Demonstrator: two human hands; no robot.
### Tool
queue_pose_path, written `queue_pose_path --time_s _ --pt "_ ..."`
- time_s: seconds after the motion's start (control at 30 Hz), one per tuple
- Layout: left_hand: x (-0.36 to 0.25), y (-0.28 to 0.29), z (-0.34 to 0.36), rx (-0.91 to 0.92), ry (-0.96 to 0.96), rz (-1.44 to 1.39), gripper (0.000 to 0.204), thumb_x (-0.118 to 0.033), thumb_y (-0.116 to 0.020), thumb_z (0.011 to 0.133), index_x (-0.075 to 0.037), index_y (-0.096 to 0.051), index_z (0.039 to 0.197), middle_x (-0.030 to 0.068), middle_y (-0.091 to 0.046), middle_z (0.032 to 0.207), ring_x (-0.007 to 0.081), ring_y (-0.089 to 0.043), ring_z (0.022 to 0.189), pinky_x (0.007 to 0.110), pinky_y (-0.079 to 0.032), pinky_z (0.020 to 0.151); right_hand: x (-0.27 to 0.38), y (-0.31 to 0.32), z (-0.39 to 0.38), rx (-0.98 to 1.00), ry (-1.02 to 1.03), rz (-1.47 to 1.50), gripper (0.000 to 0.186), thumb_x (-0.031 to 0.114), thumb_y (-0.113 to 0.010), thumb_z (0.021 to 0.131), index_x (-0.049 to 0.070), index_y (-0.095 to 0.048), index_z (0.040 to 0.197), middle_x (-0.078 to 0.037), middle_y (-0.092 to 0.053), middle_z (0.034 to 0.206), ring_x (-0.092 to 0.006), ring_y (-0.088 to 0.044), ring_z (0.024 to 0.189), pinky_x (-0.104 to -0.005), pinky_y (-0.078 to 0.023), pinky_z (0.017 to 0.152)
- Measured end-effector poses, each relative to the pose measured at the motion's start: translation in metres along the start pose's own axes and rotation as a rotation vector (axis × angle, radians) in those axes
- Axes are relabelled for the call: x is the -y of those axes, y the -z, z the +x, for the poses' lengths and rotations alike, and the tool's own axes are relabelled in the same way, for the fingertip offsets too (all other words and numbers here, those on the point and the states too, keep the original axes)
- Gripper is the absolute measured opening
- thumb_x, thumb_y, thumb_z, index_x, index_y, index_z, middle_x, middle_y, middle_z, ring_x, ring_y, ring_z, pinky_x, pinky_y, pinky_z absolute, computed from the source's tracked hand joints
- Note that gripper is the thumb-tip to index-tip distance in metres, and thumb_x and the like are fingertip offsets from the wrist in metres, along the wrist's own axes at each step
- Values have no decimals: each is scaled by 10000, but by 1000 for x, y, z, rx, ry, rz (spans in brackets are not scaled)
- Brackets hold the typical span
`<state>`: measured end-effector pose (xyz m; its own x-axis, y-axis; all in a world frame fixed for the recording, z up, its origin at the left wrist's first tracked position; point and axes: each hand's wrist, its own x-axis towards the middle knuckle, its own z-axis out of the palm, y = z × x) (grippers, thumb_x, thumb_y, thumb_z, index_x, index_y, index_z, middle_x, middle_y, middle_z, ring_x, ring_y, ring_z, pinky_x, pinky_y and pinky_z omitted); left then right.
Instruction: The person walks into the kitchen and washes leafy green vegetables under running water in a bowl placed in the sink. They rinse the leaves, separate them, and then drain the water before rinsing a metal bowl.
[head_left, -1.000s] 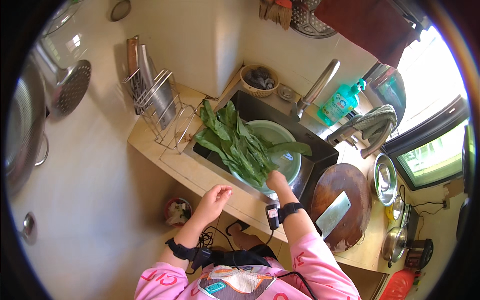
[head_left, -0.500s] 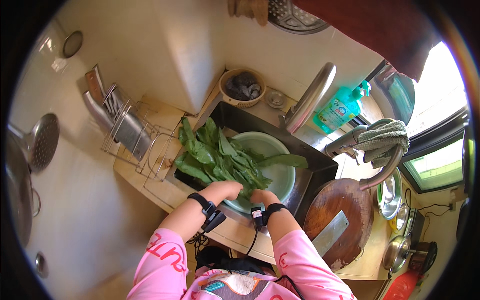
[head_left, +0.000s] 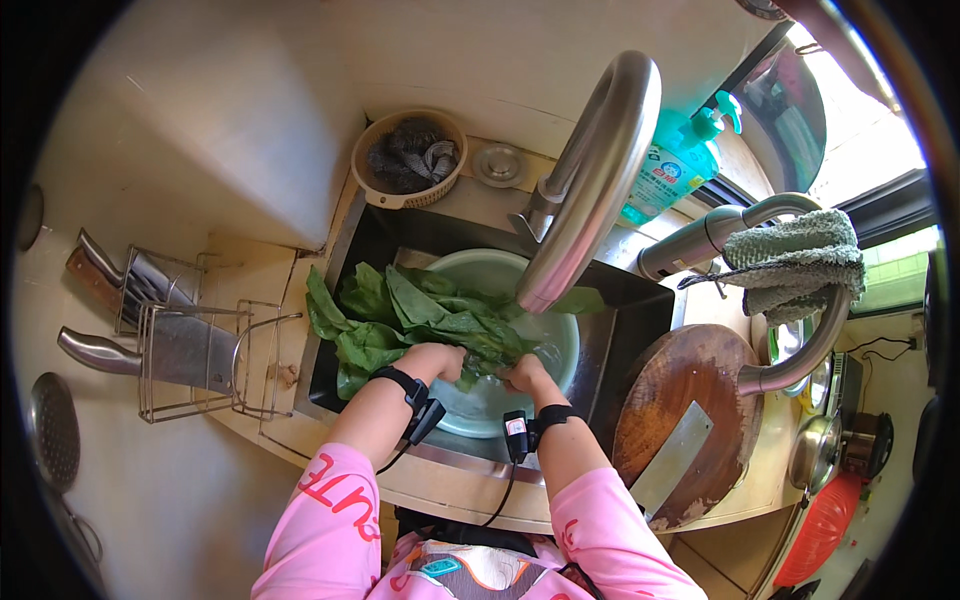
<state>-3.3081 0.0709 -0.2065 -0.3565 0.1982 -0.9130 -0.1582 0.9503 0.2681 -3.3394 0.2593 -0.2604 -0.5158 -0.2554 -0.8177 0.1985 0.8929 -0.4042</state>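
Note:
A large bunch of green leafy vegetables (head_left: pixel 425 312) lies in and over the left side of a pale green basin (head_left: pixel 570 365) that holds water. The basin stands in a dark-walled sink (head_left: pixel 645 318). My left hand (head_left: pixel 448 363) is closed on the greens near the basin's front left, fingers partly hidden by leaves. At the near right end of the bunch, my right hand (head_left: pixel 524 374) grips the greens just above the water. One long leaf (head_left: pixel 580 301) reaches over the far right rim. Both wrists wear black straps with small devices.
A curved steel faucet (head_left: pixel 600 180) arches over the basin. To the right, a cleaver (head_left: pixel 675 460) rests on a round wooden chopping board (head_left: pixel 640 400). A wire knife rack (head_left: pixel 190 345) stands at left. Behind are a scrubber basket (head_left: pixel 408 160), a turquoise pump bottle (head_left: pixel 670 165) and a cloth-draped second faucet (head_left: pixel 690 240).
The whole view has shifted and tilted, with the faucet now looming larger. Both hands sit a little farther into the basin, and more water shows around the right hand.

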Motion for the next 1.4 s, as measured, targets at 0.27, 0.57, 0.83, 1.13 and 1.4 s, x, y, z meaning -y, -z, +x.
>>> queue_pose_path --time_s 0.27,0.57,0.83,1.13,1.4 --pt "-5 -3 -2 -401 -318 -94 433 -131 -587 771 -95 -536 1200 163 -571 1147 323 -549 1048 399 -445 873 -2 20 -20 190 -76 808 120 -81 -662 707 -83 -580 794 -191 -626 789 -286 -656 744 -321 -573 652" --pt "-33 -10 20 -175 -352 40 353 -233 -592 806 -117 -578 1139 154 -609 1062 338 -573 975 412 -457 810 -11 10 -9 104 -75 341 263 108 -806 593 -14 -635 750 -134 -660 858 -143 -661 759 -260 -546 680" --pt "-33 -20 40 -134 -169 157 293 -135 -509 820 -89 -621 1087 160 -603 1101 324 -580 1012 400 -470 826 3 10 -22 -608 -142 127 278 140 -728 678 7 -605 890 -214 -627 942 -353 -597 925 -386 -481 818" --pt "-39 -14 23 -215 -126 130 286 -206 -541 818 -46 -638 1034 171 -613 1071 328 -596 976 399 -468 833 17 10 -33 -437 -82 -163 311 21 -569 770 53 -539 1078 -138 -560 1124 -338 -508 1082 -407 -444 899" --pt "-21 9 -6 -117 -197 -51 364 -263 -665 755 -56 -603 1047 168 -600 1063 333 -580 967 415 -459 815 30 16 -50 -439 -72 -346 258 264 -640 770 116 -663 980 -64 -633 1051 -244 -492 1079 -345 -433 856"
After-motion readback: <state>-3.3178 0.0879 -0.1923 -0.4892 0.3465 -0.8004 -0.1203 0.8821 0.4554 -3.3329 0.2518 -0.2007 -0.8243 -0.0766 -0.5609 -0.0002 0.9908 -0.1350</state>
